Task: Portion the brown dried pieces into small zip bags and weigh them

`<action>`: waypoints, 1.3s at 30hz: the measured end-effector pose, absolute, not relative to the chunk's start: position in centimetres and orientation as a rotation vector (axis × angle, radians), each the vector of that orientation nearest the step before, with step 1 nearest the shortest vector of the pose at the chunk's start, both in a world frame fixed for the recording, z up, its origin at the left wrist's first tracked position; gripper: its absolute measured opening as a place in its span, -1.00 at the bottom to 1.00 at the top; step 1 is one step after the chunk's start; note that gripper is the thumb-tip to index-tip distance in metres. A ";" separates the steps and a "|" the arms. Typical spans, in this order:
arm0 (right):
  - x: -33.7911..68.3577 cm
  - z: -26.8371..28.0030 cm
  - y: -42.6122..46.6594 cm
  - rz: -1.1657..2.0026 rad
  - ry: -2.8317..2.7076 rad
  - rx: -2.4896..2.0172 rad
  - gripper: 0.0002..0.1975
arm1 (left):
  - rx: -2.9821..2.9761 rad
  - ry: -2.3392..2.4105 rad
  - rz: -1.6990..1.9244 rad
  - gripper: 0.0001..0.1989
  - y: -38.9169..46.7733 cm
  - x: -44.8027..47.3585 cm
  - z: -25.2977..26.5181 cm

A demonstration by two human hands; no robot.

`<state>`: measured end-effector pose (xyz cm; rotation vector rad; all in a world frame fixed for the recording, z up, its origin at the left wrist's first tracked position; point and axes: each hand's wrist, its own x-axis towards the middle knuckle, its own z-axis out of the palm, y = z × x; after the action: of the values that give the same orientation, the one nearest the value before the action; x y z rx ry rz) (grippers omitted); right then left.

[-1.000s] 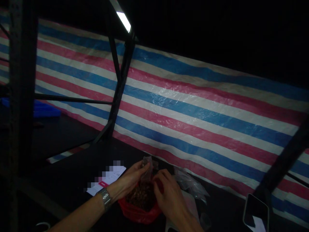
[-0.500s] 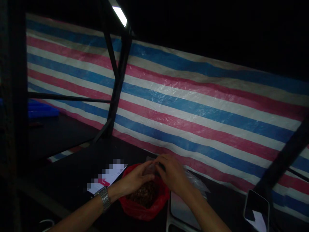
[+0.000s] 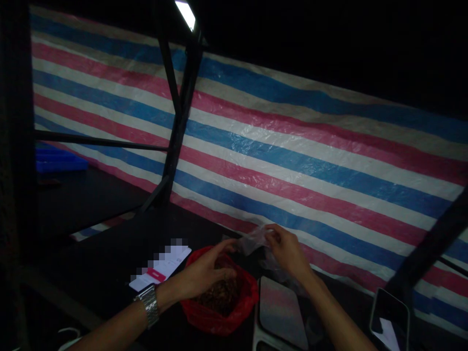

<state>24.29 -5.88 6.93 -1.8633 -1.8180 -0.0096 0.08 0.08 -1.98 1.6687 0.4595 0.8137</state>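
Observation:
My right hand (image 3: 287,251) pinches a small clear plastic bag (image 3: 254,239), stretched out to the left of its fingers. Over a red plastic bag (image 3: 208,321), my left hand (image 3: 210,270) has its thumb and fingers apart, with nothing seen between them. Many small brown pieces (image 3: 219,300), too dark to name, fill the red bag, whose mouth is open. More clear plastic (image 3: 274,263) lies below my right hand. A metal watch (image 3: 148,306) is on my left wrist.
A flat device with a shiny plate (image 3: 281,312) sits right of the red bag. Left of it lies a white printed paper (image 3: 161,273). A phone-like dark screen (image 3: 389,317) stands at right. Behind are a striped sheet (image 3: 292,161), a black frame post (image 3: 179,126) and a blue tray (image 3: 60,160).
My right hand has moved right, away from my left hand, drawing the clear bag with it. My left hand's fingers have spread apart. The view has shifted slightly.

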 end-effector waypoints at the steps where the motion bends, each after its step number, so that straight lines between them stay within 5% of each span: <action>1: 26.0 7.1 -5.8 -0.008 -1.762 -1.953 -0.66 | 1.661 0.484 0.833 -0.25 0.1 -0.3 -1.9; 4: 30.4 6.9 -6.0 0.018 -1.711 -2.141 -0.79 | 1.633 0.539 0.878 -0.29 0.4 -1.5 -1.5; 8: 31.6 5.0 -5.6 -0.016 -1.743 -2.239 -0.63 | 1.584 0.594 0.983 -0.43 1.1 -2.3 -1.1; 21: 19.5 -1.8 4.9 -0.028 -2.113 -2.041 -0.61 | 1.434 0.677 0.982 -0.37 -1.2 -2.9 -2.4; 24: 20.4 -1.1 4.1 -0.021 -2.143 -1.969 -0.63 | 1.394 0.720 0.962 -0.33 -1.9 -2.4 -3.2; 27: 21.3 0.7 2.0 -0.047 -2.198 -1.808 -0.85 | 1.361 0.784 0.992 -0.33 -1.0 -1.4 -3.6; 39: 21.0 4.9 -7.5 -0.333 -2.265 -1.569 -0.80 | 1.457 0.756 0.988 -0.62 -1.5 2.8 -0.7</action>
<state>21.01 -7.53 4.88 -1.5689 -2.2655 -0.3333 2.76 -1.47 -0.73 1.4566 0.7558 0.9878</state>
